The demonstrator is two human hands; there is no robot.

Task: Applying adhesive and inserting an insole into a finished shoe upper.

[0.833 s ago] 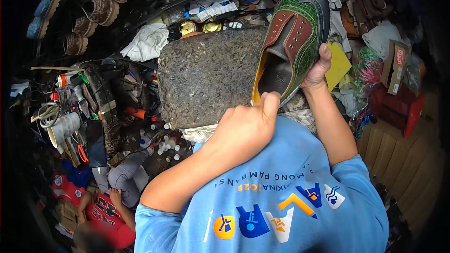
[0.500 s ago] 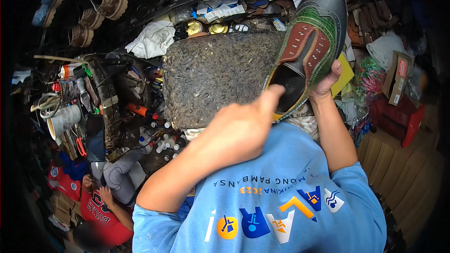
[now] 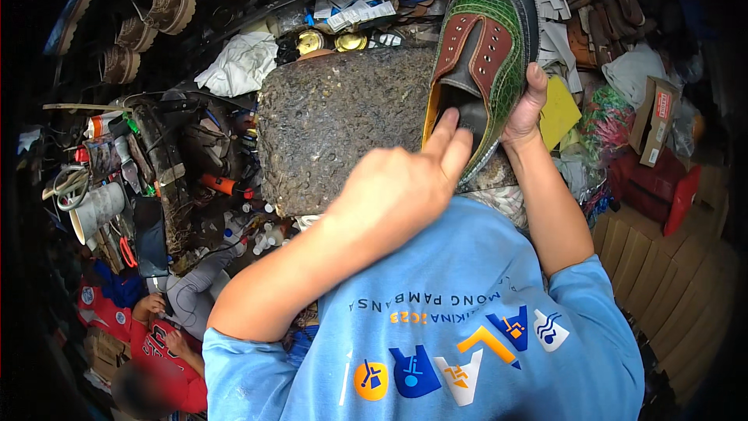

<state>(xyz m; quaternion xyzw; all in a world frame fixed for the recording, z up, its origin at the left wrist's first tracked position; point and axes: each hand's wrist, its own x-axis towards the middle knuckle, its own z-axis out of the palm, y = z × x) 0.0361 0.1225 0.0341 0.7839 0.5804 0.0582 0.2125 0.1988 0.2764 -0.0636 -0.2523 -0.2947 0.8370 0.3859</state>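
A lace-less wingtip shoe (image 3: pixel 510 54) has a black toe, green textured sides and reddish-brown eyelet panels. It is held up over the right end of a dark, rough-topped block (image 3: pixel 343 125), its toe pointing away from me. My right hand (image 3: pixel 527 109) grips it from the right side, thumb showing and the other fingers hidden behind it. My left hand (image 3: pixel 405 187) reaches across to the shoe's opening. Two of its fingers are stretched into the heel end, over the dark insole; its thumb is not visible.
Round gold tins (image 3: pixel 351 41) and a crumpled white cloth (image 3: pixel 240 62) lie beyond the block. Tools and a white cup-like container (image 3: pixel 97 210) crowd the left. A seated person in red (image 3: pixel 167 359) is at lower left. A cardboard box (image 3: pixel 654 121) stands at right; several shoes line the back.
The shoe has shifted up and a little left in view, turning more upright. My left hand's fingers, earlier bent at the heel opening, now stretch into it. The whole view has shifted slightly.
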